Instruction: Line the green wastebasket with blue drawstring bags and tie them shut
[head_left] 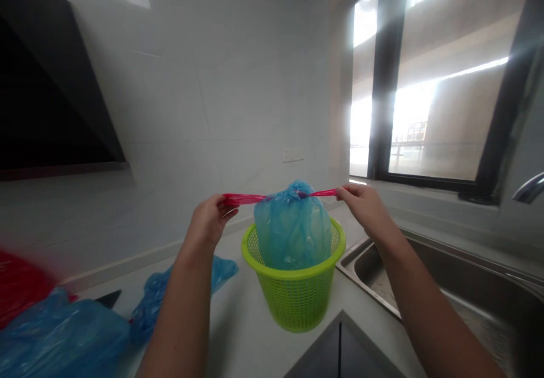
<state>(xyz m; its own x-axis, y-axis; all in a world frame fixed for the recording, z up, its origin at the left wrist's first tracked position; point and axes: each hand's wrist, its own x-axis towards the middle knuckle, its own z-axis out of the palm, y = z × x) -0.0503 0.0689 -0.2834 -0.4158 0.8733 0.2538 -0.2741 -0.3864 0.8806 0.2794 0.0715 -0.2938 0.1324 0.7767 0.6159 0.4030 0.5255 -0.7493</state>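
A blue translucent garbage bag (293,233), bunched together at its top, sits in a lime-green mesh basket (297,298) and bulges above the rim. Red drawstrings come out of both sides of its gathered neck. My left hand (210,216) pinches the left drawstring (244,199), which is pulled taut sideways. On the other side my right hand (361,205) pinches the right drawstring (323,192), also stretched tight. What is inside the bag cannot be made out.
More blue plastic bags (63,332) and a red bag (21,287) lie on the counter at left. A steel sink (408,253) with a faucet (529,188) is at right. A grey angular object (340,349) is in front of the basket. A dark range hood (51,83) hangs at upper left.
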